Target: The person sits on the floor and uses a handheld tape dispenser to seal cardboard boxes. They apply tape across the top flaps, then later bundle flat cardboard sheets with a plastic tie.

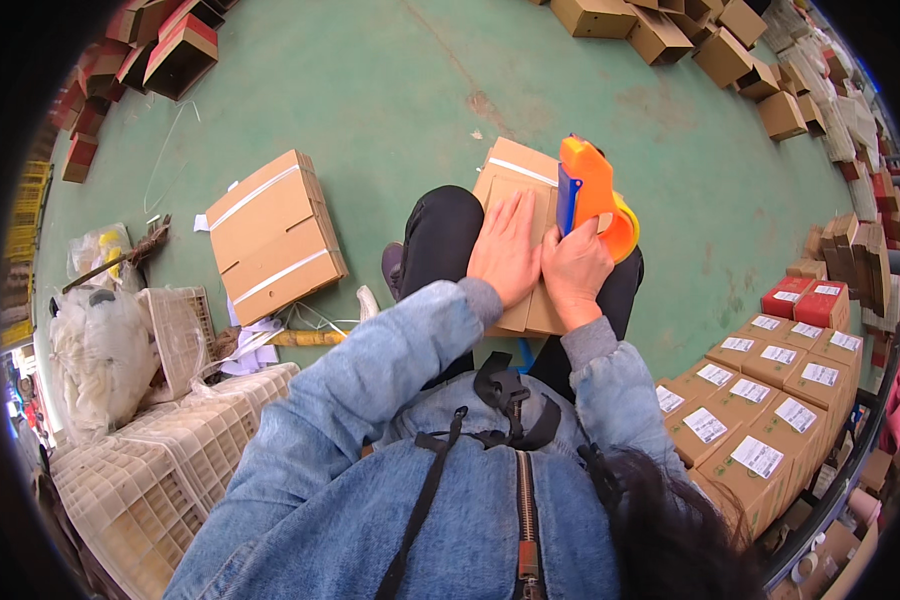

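Between my knees lies a bundle of flattened cardboard cartons (pixel 507 150), with a white strap across its far end. Another piece of folded cardboard (pixel 543 201) rests on top of it. My left hand (pixel 505 251) presses palm down on this cardboard, fingers stretched out. In my right hand (pixel 579 268) is an orange and blue tape dispenser (pixel 594 180), gripped by its handle, its blue side turned towards my left hand. A yellow ring shows on its right side. My two hands almost touch at the thumbs.
Left on the green floor (pixel 390 97) sits another strapped carton bundle (pixel 274 232). White plastic crates (pixel 142 480) and a filled plastic bag (pixel 97 360) stand nearer on the left. Labelled cartons (pixel 765 390) are stacked at right. Open boxes (pixel 660 37) lie at the far edge.
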